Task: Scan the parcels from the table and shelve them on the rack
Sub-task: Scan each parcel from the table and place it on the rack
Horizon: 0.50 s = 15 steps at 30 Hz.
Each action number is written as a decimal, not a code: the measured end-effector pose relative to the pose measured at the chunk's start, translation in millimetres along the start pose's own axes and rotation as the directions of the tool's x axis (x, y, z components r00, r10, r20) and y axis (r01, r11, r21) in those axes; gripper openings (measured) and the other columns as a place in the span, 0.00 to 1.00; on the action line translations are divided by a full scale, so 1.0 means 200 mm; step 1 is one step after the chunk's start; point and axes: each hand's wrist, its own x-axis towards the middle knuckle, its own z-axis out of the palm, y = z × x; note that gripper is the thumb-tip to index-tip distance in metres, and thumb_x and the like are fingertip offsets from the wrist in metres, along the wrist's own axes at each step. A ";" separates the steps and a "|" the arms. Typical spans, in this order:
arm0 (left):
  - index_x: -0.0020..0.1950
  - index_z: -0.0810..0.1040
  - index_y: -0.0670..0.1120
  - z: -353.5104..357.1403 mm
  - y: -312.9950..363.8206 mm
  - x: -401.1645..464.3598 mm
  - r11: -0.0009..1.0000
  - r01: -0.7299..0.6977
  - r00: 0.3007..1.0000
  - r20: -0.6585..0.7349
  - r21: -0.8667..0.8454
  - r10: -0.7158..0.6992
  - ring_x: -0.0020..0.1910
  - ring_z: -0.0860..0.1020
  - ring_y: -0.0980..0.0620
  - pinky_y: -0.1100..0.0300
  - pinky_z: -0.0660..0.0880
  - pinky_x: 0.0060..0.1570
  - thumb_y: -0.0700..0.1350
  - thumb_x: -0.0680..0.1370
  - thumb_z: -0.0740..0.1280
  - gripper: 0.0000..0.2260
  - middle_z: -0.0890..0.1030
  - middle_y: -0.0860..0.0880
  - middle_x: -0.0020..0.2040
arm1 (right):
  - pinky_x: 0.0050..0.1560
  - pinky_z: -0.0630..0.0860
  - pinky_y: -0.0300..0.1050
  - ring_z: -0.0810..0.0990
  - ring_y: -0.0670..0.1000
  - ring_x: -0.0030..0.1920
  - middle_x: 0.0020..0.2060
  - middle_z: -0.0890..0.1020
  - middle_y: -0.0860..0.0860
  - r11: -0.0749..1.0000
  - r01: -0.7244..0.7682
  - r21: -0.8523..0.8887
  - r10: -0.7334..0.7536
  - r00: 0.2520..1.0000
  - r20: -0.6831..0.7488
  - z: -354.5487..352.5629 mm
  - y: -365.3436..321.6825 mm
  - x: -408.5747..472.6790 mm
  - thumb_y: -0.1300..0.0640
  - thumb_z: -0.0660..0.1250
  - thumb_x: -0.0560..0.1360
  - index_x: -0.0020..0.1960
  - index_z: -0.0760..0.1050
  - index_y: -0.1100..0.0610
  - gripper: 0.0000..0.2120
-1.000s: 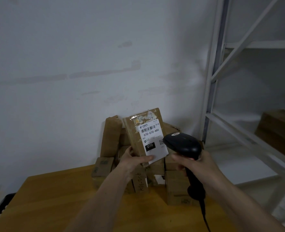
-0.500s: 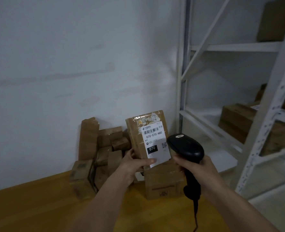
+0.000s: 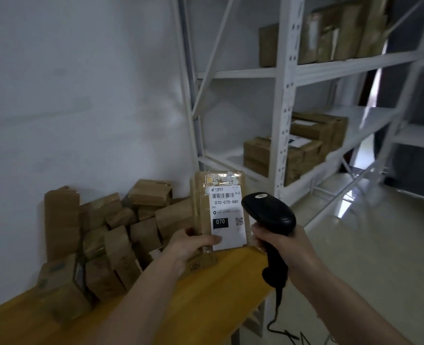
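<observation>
Two bare forearms reach forward over the yellow wooden surface (image 3: 206,302). The left hand (image 3: 186,247) grips one flat brown parcel (image 3: 218,207) by its lower left corner, thumb laid across the bottom of its white label (image 3: 227,217), which reads 070-070-A80. The parcel stands upright, lifted above the surface's right end. Just right of it, the right hand (image 3: 288,255) is wrapped round the handle of one black barcode scanner (image 3: 268,212), whose head almost touches the label's right edge; its cord hangs down toward the floor. Beyond the left hand, a loose heap of brown parcels (image 3: 111,235), more than ten though too jumbled to count exactly, leans against the white wall. Farther right stands one white metal rack (image 3: 285,100), with several parcels on each of two shelves; their number is blurred.
</observation>
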 end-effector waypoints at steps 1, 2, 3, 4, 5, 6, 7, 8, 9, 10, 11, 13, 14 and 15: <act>0.54 0.83 0.44 0.04 0.00 -0.02 1.000 0.012 0.999 0.031 0.010 -0.012 0.51 0.82 0.48 0.57 0.77 0.49 0.52 0.46 0.83 0.38 0.86 0.48 0.47 | 0.48 0.78 0.52 0.80 0.55 0.37 0.34 0.82 0.58 1.000 0.002 0.000 -0.002 1.000 -0.030 -0.04 0.01 -0.04 0.63 0.75 0.69 0.46 0.80 0.62 0.07; 0.54 0.83 0.43 0.08 0.00 -0.04 1.000 0.020 0.998 0.064 0.022 -0.021 0.50 0.82 0.47 0.56 0.79 0.48 0.51 0.47 0.83 0.37 0.86 0.47 0.47 | 0.47 0.79 0.51 0.81 0.55 0.37 0.34 0.82 0.58 1.000 0.005 0.003 -0.005 0.998 -0.065 -0.08 0.01 -0.08 0.63 0.75 0.69 0.46 0.81 0.62 0.07; 0.55 0.83 0.42 0.13 0.01 -0.05 0.999 0.025 0.996 0.087 0.030 -0.027 0.50 0.83 0.47 0.54 0.80 0.49 0.49 0.48 0.83 0.36 0.86 0.46 0.46 | 0.47 0.79 0.51 0.81 0.54 0.37 0.35 0.83 0.59 1.000 0.013 0.010 -0.012 0.995 -0.097 -0.12 0.01 -0.12 0.63 0.75 0.69 0.47 0.81 0.61 0.07; 0.55 0.82 0.42 0.18 0.02 -0.06 0.999 0.026 0.995 0.097 0.043 -0.030 0.49 0.83 0.46 0.53 0.80 0.50 0.48 0.49 0.84 0.36 0.86 0.45 0.47 | 0.47 0.79 0.50 0.81 0.54 0.37 0.35 0.83 0.59 1.000 0.023 0.018 -0.021 0.992 -0.127 -0.16 0.00 -0.15 0.63 0.75 0.69 0.47 0.81 0.61 0.07; 0.55 0.82 0.42 0.23 0.04 -0.07 0.998 0.027 0.994 0.106 0.060 -0.033 0.49 0.83 0.45 0.51 0.81 0.50 0.47 0.50 0.84 0.35 0.86 0.44 0.47 | 0.47 0.79 0.50 0.81 0.54 0.37 0.36 0.83 0.59 0.999 0.033 0.022 -0.029 0.988 -0.155 -0.21 0.00 -0.17 0.63 0.75 0.69 0.48 0.81 0.61 0.08; 0.55 0.82 0.42 0.28 0.06 -0.07 0.997 0.023 0.993 0.116 0.074 -0.032 0.48 0.83 0.44 0.51 0.81 0.49 0.46 0.52 0.84 0.33 0.86 0.44 0.46 | 0.48 0.78 0.51 0.81 0.54 0.38 0.36 0.83 0.59 0.999 0.042 0.025 -0.037 0.983 -0.180 -0.25 -0.01 -0.20 0.63 0.75 0.69 0.48 0.81 0.61 0.08; 0.55 0.82 0.41 0.33 0.08 -0.08 0.997 0.018 0.993 0.119 0.075 -0.027 0.47 0.84 0.43 0.51 0.81 0.47 0.44 0.55 0.84 0.30 0.86 0.43 0.45 | 0.49 0.78 0.52 0.81 0.55 0.39 0.37 0.83 0.59 0.998 0.051 0.030 -0.044 0.978 -0.203 -0.29 -0.02 -0.22 0.62 0.75 0.69 0.49 0.81 0.60 0.09; 0.54 0.82 0.41 0.38 0.11 -0.08 0.997 0.011 0.993 0.120 0.071 -0.019 0.45 0.84 0.43 0.53 0.81 0.44 0.43 0.57 0.83 0.27 0.86 0.42 0.44 | 0.50 0.78 0.53 0.81 0.55 0.39 0.37 0.84 0.59 0.997 0.062 0.038 -0.052 0.973 -0.224 -0.34 -0.04 -0.23 0.63 0.75 0.70 0.49 0.80 0.60 0.09; 0.54 0.82 0.40 0.43 0.14 -0.09 0.997 -0.001 0.993 0.120 0.072 -0.008 0.45 0.84 0.43 0.55 0.81 0.41 0.43 0.59 0.82 0.25 0.86 0.42 0.44 | 0.51 0.78 0.54 0.81 0.56 0.39 0.37 0.84 0.59 0.996 0.074 0.049 -0.060 0.969 -0.241 -0.39 -0.05 -0.25 0.63 0.75 0.70 0.48 0.80 0.60 0.08; 0.54 0.82 0.41 0.49 0.17 -0.09 0.996 -0.019 0.993 0.119 0.089 0.009 0.45 0.84 0.44 0.57 0.79 0.39 0.44 0.60 0.82 0.25 0.85 0.42 0.45 | 0.51 0.78 0.55 0.81 0.56 0.39 0.37 0.83 0.59 0.994 0.087 0.062 -0.069 0.965 -0.255 -0.44 -0.07 -0.25 0.63 0.75 0.70 0.48 0.81 0.60 0.08; 0.55 0.81 0.41 0.55 0.19 -0.09 0.993 -0.049 0.992 0.121 0.108 0.036 0.46 0.83 0.44 0.58 0.78 0.39 0.45 0.60 0.82 0.26 0.85 0.43 0.47 | 0.51 0.78 0.54 0.81 0.55 0.39 0.36 0.83 0.59 0.992 0.098 0.074 -0.075 0.961 -0.266 -0.48 -0.09 -0.25 0.63 0.75 0.70 0.49 0.81 0.61 0.08; 0.60 0.77 0.42 0.67 0.24 -0.08 0.985 -0.121 0.987 0.124 0.127 0.105 0.49 0.81 0.46 0.56 0.79 0.44 0.47 0.59 0.82 0.32 0.83 0.44 0.50 | 0.50 0.79 0.52 0.82 0.55 0.40 0.37 0.83 0.57 0.989 0.118 0.093 -0.087 0.954 -0.286 -0.58 -0.11 -0.25 0.63 0.75 0.70 0.50 0.80 0.60 0.09; 0.62 0.75 0.43 0.73 0.27 -0.07 0.980 -0.153 0.983 0.123 0.125 0.137 0.51 0.80 0.47 0.54 0.79 0.47 0.48 0.59 0.82 0.34 0.81 0.46 0.52 | 0.50 0.79 0.52 0.82 0.55 0.40 0.37 0.84 0.57 0.986 0.131 0.101 -0.096 0.950 -0.296 -0.63 -0.13 -0.24 0.63 0.75 0.70 0.50 0.80 0.59 0.10; 0.63 0.72 0.45 0.80 0.29 -0.07 0.975 -0.181 0.979 0.117 0.125 0.167 0.51 0.77 0.50 0.55 0.77 0.48 0.47 0.61 0.82 0.34 0.79 0.49 0.51 | 0.51 0.79 0.52 0.83 0.55 0.41 0.38 0.84 0.56 0.984 0.140 0.108 -0.101 0.946 -0.307 -0.68 -0.14 -0.22 0.63 0.75 0.70 0.50 0.80 0.58 0.10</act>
